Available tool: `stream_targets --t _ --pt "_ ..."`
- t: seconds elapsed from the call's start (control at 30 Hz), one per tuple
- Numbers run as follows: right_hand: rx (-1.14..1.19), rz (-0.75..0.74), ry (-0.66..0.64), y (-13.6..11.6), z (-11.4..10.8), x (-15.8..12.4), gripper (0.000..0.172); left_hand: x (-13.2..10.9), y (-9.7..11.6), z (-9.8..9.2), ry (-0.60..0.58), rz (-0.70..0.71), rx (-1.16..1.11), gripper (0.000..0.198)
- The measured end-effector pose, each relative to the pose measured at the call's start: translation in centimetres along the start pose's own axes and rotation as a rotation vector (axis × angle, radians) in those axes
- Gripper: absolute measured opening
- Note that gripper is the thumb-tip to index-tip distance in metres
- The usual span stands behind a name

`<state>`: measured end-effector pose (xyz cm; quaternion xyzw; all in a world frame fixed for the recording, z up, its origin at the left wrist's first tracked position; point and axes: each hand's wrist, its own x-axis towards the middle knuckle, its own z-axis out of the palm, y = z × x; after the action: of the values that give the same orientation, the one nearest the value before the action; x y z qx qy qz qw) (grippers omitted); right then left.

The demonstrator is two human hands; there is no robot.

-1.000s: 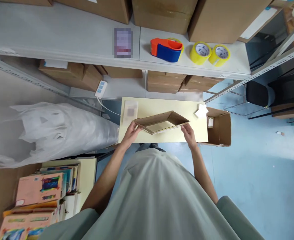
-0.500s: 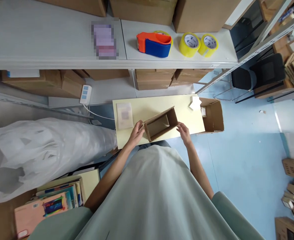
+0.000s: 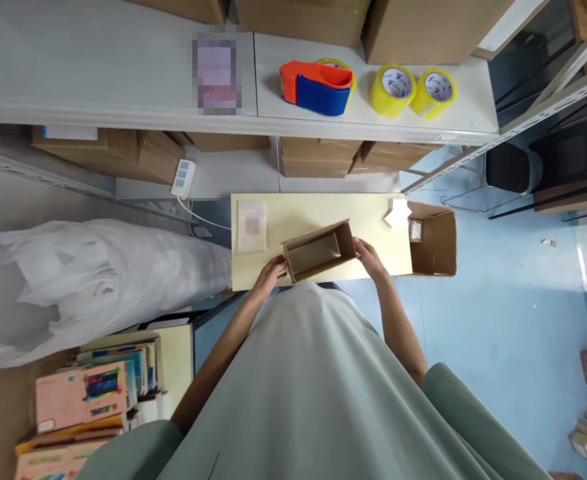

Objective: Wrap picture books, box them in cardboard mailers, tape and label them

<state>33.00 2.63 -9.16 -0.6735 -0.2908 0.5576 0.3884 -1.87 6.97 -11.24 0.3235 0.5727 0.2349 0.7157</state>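
A small brown cardboard box (image 3: pixel 346 239), open at the top, sits slightly askew on the pale yellow table (image 3: pixel 293 208) in front of me. At its left end is my left hand (image 3: pixel 270 275), the fingers bent against the end wall. My right hand (image 3: pixel 368 257) grips the opposite end, with the fingertips partly hidden by the cardboard. Left of the box lies a flat pale packet (image 3: pixel 252 227). White paper pieces (image 3: pixel 398 213) rest toward the table's right end.
Above the table, a grey shelf (image 3: pixel 138 73) carries an orange and blue tape dispenser (image 3: pixel 318 90) and yellow tape rolls (image 3: pixel 392 92). A larger open carton (image 3: pixel 446 240) stands right of the table. White plastic wrap (image 3: pixel 123 280) bulges at left, above stacked books (image 3: pixel 83 397).
The view has shifted slightly. My left hand has slid a little lower along the box's left end, and my right hand has moved in closer against the right end.
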Motion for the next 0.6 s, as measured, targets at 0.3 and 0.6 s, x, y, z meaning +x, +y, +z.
stream_targets --t 0.3,0.6 --pt "0.007 -0.038 -0.08 -1.6 -3.5 -0.8 0.064 1.5 3.1 3.6 0.082 0.138 0.125 0.082" --pt "-0.076 -0.009 0.036 -2.0 -5.5 2.1 0.074 4.0 4.5 6.4 0.15 0.162 0.175 0.094"
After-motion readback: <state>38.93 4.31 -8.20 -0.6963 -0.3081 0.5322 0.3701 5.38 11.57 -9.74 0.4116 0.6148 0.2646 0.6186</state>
